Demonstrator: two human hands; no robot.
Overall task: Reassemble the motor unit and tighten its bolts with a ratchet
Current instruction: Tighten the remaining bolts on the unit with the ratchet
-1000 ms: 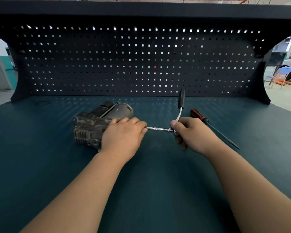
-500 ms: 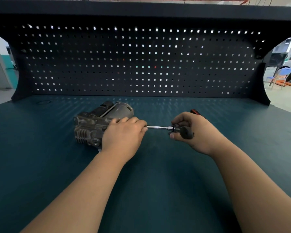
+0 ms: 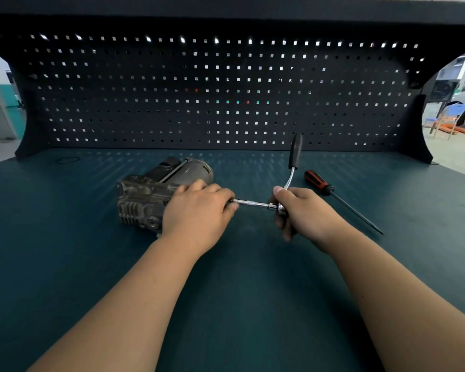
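One motor unit [image 3: 142, 197] under left hand [image 3: 199, 213]

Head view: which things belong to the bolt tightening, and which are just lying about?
In the job:
motor unit, held by the left hand
ratchet with extension bar, gripped by the right hand

Lying about:
red-and-black screwdriver, untouched on the workbench

Grey motor unit [image 3: 156, 194], red-and-black screwdriver [image 3: 317, 181], teal bench [image 3: 91, 264]
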